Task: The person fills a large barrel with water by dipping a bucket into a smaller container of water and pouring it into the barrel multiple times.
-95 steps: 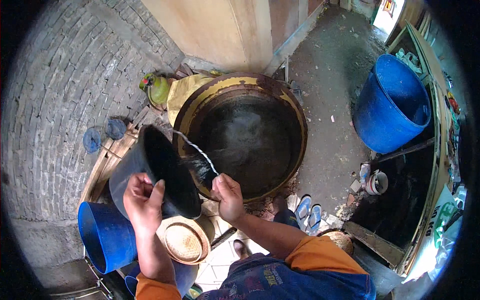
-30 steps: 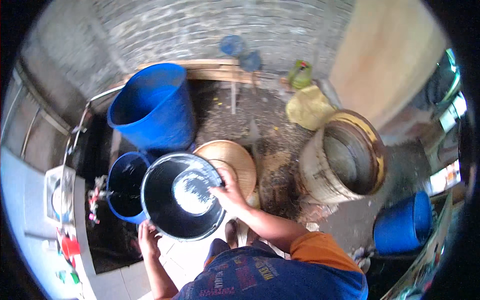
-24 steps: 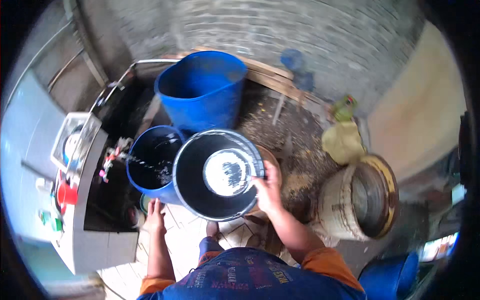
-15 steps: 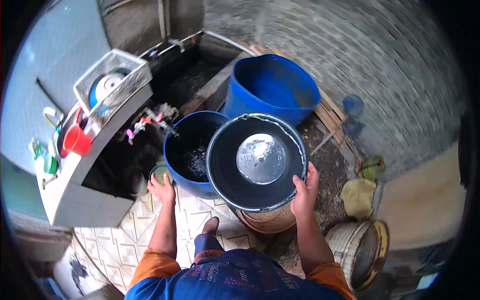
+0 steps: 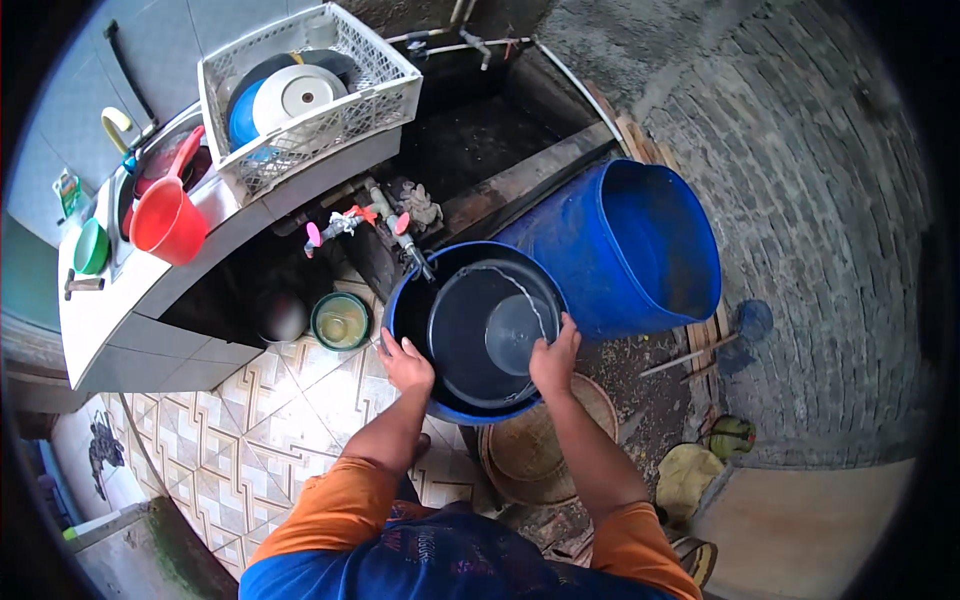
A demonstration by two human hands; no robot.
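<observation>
A black bucket [image 5: 470, 340] with a thin wire handle sits tilted inside the mouth of a round blue drum [image 5: 450, 412]. My left hand [image 5: 408, 366] grips the near left part of the drum's rim, beside the bucket. My right hand [image 5: 555, 358] is closed at the right, its thumb on the bucket's edge by the handle and its fingers near the drum's rim. The bucket hides most of the drum's inside. Just beyond the drum, a metal tap [image 5: 420, 262] points toward its rim.
A taller blue barrel [image 5: 620, 270] leans behind the drum. A green bowl [image 5: 341, 321] stands on the tiled floor. Left, a counter holds a white crate [image 5: 320, 120] of dishes and a red dipper [image 5: 168, 222]. A woven round tray [image 5: 535, 455] lies near right.
The black bucket has moved left and down into the blue drum. My left hand has left the green bowl on the floor and come to the drum's rim. The view has shifted.
</observation>
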